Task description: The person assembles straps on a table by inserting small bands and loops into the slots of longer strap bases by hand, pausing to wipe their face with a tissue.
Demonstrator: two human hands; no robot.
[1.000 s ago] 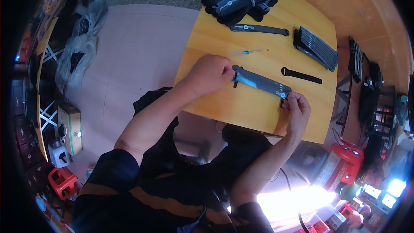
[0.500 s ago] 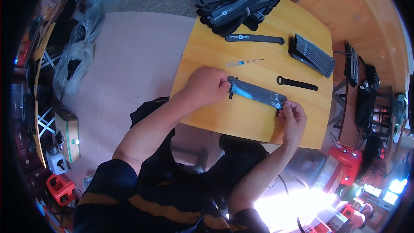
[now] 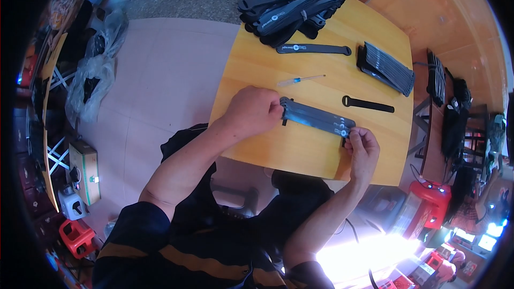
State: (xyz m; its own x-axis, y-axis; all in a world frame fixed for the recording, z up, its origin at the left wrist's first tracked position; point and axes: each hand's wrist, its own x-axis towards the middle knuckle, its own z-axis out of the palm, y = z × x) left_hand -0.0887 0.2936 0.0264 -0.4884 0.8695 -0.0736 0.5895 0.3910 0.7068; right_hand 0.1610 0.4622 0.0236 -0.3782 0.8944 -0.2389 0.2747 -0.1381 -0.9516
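Left hand (image 3: 252,109) is gripping, right hand (image 3: 365,149) pinching, opposite ends of strap stack (image 3: 317,118), seemingly aligning it, next move likely needing even pressure.

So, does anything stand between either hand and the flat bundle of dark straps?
Nothing visible does: the left hand is closed at one end of the bundle, the right hand at the other. The screwdriver lies beyond, clear of both.

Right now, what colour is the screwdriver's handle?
Its handle looks see-through and blue, as the head view shows.
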